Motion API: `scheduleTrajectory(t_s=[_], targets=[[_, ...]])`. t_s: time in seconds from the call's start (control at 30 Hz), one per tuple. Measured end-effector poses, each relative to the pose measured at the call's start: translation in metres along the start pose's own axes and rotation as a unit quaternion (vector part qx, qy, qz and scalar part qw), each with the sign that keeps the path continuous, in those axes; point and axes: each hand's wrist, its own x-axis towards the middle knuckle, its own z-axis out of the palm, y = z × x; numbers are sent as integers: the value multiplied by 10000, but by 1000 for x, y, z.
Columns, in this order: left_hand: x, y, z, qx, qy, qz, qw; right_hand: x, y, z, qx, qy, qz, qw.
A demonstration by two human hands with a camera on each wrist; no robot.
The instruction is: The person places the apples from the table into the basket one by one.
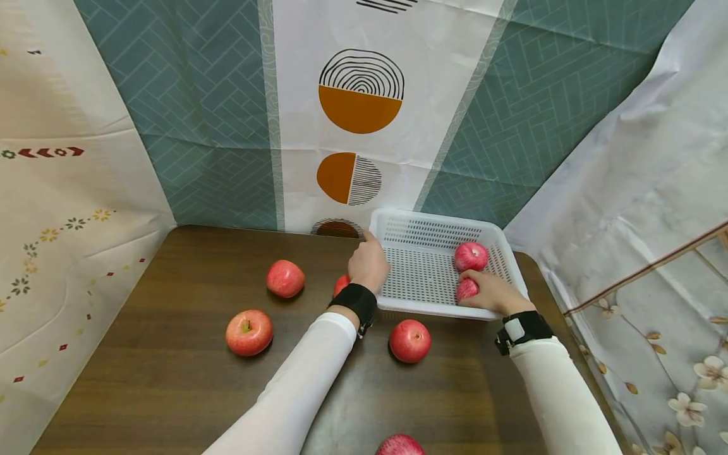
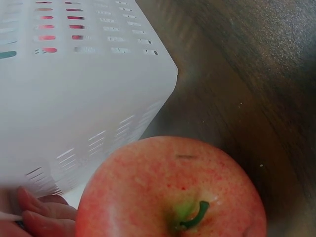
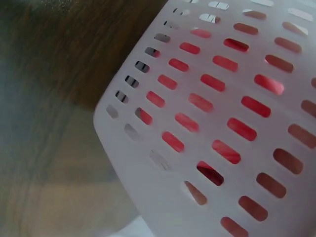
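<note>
A white perforated plastic basket [image 1: 435, 309] stands at the back right of the table. My left hand [image 1: 370, 264] grips the basket's left side at the rim; in the left wrist view its curled fingers [image 2: 47, 215] lie against the outer wall. My right hand [image 1: 491, 291] reaches over the front right rim and holds a red apple [image 1: 466, 289] inside the basket. Behind that apple lies another red apple [image 1: 471, 256]. In the right wrist view, red shows through the slots of the basket wall [image 3: 138, 173]. An apple [image 2: 168, 192] sits just outside the basket, partly hidden by my left wrist in the head view.
On the brown table [image 1: 142, 354] lie more apples: one at the back left [image 1: 285, 279], one nearer [image 1: 249, 332], one before the basket [image 1: 409, 341] and one at the bottom edge [image 1: 400, 445]. A patterned cloth [image 1: 216, 126] hangs behind the table.
</note>
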Motion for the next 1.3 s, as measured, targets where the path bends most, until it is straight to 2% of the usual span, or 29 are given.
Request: scheduleTrajectory(t_s=[0.5,0.87,1.3], targets=[[0,1,-2,-31,-60,29,10000,-2,-6,-11,13,-298,-98,9995],[0,1,-1,-57,-39,62,10000,-6,-7,-14,-23,-386,71,9992],[0,-1,1,-100,-15,51,9999,-5,-5,-17,1,-395,-48,9992]])
